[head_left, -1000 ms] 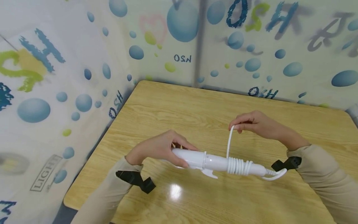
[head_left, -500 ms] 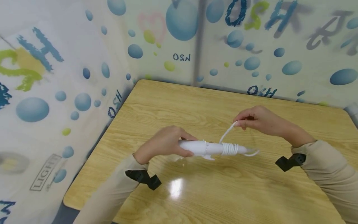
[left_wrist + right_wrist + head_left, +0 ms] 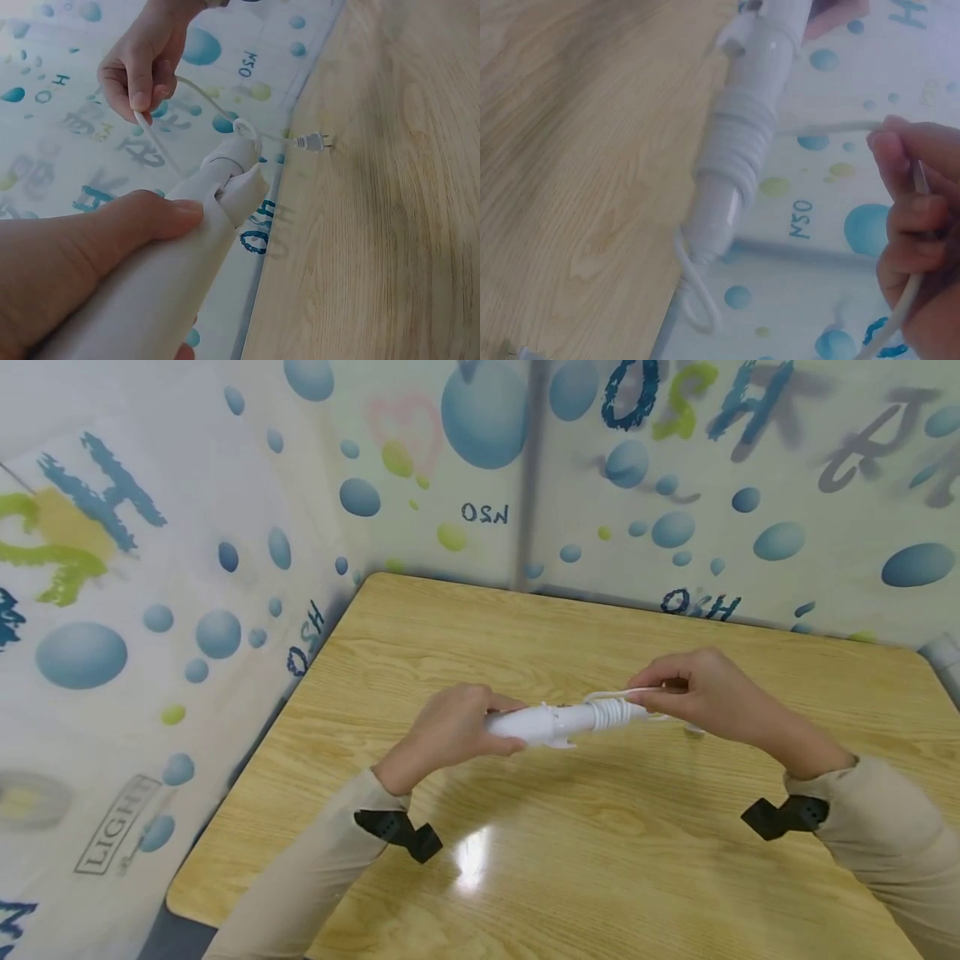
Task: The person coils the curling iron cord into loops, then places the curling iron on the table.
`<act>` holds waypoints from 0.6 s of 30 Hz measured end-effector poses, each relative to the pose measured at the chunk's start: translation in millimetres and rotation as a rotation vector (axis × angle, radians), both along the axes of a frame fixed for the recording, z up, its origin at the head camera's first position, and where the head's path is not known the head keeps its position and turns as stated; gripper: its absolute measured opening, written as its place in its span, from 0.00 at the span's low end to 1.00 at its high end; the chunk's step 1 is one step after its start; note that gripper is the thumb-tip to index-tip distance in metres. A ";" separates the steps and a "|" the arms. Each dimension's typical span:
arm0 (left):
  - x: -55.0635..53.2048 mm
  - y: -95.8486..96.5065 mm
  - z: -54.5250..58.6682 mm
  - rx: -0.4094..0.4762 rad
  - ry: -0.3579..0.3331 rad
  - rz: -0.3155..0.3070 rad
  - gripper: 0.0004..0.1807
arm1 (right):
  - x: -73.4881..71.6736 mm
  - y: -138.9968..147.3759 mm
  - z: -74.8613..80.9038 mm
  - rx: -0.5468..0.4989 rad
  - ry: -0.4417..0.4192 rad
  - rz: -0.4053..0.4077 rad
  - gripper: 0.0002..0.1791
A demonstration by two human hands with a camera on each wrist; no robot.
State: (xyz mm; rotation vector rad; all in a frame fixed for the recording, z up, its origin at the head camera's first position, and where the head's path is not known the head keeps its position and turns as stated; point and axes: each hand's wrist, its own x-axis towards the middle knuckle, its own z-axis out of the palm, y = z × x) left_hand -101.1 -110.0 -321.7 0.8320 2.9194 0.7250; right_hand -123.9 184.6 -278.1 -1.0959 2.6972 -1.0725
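Observation:
My left hand (image 3: pixel 459 722) grips the thick end of a white curling iron (image 3: pixel 577 720), which is tilted slightly up to the right. Its thumb lies along the barrel in the left wrist view, just short of a small lever (image 3: pixel 244 193). White cord (image 3: pixel 735 146) is wound in several turns round the handle. My right hand (image 3: pixel 701 697) pinches a free stretch of that cord (image 3: pixel 156 142) beside the handle's end, with more cord running through its curled fingers (image 3: pixel 907 255). A two-pin plug (image 3: pixel 311 142) dangles at the cord's end.
Beneath both hands is a wooden table (image 3: pixel 570 860) with rounded corners. Walls (image 3: pixel 225 527) covered in blue and green bubble prints stand at its back and left. Each sleeve carries a black wrist mount (image 3: pixel 783 816).
Both hands and the curling iron have moved farther over the table. The cord stretch in my right hand has swung from upright down to nearly level along the handle.

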 end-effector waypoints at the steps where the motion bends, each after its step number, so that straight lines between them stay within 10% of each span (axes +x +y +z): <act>1: -0.1 0.4 -0.5 0.003 0.020 0.011 0.23 | 2.3 -1.1 0.2 -0.006 0.015 -0.001 0.04; 8: -0.7 1.5 -1.1 0.088 0.119 0.125 0.23 | 20.1 -7.5 -3.5 -0.039 0.039 -0.028 0.10; 18: -4.4 -5.3 6.0 0.477 0.165 0.218 0.23 | 28.1 -9.2 -34.7 -0.381 -0.037 -0.118 0.18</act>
